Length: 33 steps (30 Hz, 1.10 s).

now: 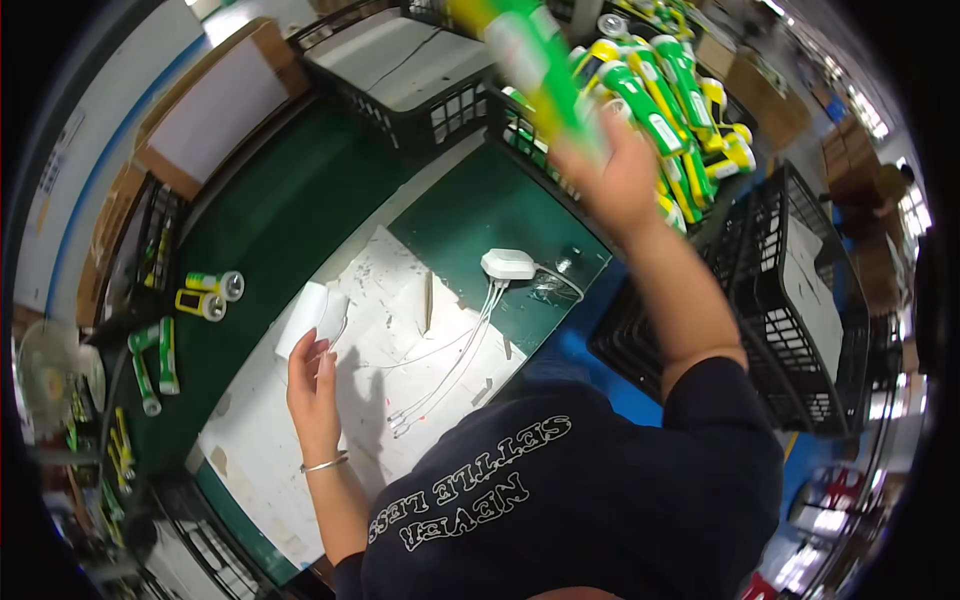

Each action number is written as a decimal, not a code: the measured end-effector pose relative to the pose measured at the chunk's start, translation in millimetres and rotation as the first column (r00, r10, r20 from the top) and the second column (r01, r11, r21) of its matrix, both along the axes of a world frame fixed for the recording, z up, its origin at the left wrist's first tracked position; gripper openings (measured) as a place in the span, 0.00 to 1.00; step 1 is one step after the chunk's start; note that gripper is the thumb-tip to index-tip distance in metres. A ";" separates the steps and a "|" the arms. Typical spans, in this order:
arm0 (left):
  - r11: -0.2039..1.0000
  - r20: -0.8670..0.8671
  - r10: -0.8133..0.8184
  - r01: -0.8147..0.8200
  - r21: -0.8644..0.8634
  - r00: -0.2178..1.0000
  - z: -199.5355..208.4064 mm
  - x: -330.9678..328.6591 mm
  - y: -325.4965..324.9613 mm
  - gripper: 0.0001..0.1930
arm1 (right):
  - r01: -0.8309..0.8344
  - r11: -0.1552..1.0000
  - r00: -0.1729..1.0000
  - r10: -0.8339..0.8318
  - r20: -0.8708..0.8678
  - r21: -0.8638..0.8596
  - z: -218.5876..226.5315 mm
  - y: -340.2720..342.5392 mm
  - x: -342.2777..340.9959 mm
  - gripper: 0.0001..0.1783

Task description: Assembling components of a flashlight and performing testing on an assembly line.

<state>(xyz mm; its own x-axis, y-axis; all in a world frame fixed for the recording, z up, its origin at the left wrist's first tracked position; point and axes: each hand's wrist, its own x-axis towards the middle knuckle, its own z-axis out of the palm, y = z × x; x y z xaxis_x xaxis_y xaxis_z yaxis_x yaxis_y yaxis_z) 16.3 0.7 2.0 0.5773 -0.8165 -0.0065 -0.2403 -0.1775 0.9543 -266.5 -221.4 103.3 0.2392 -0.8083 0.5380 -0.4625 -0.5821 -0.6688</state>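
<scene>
My right hand [620,170] is raised at the upper right, closed around the end of a green-and-yellow flashlight [530,70]. Motion smears it, and I cannot tell if it is one flashlight or two together. Behind and beside that hand, a black crate is heaped with green and yellow flashlights [650,120]. My left hand [315,385] hovers over the white sheet [270,430] on the bench, fingers slightly curled and apart, with nothing visible in them. Just beyond its fingertips is a white folded piece [312,312]. A white charger block [508,264] with several thin cables lies right of the sheet.
Several flashlights [208,292] lie on the green surface at left. A black crate with a grey board [400,70] stands at the far side. Stacked black crates [780,290] rise at my right. Cardboard boxes [220,110] line the far left.
</scene>
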 end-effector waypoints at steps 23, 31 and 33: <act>0.786 0.844 0.080 -0.554 0.274 0.531 -63.6 216.8 -109.0 0.36 | 0.884 0.468 0.357 -0.688 -0.632 -0.010 -18.3 -217.7 -270.9 0.27; 0.814 0.792 0.040 -0.479 0.328 0.610 -70.4 243.0 -143.9 0.37 | 0.376 0.911 0.891 -0.405 -0.205 -0.170 10.1 -164.3 -166.5 0.23; 0.834 0.821 0.050 -0.476 0.279 0.569 -73.4 258.9 -133.7 0.37 | 0.284 0.949 0.943 -0.302 -0.138 -0.135 22.4 -124.6 -113.8 0.21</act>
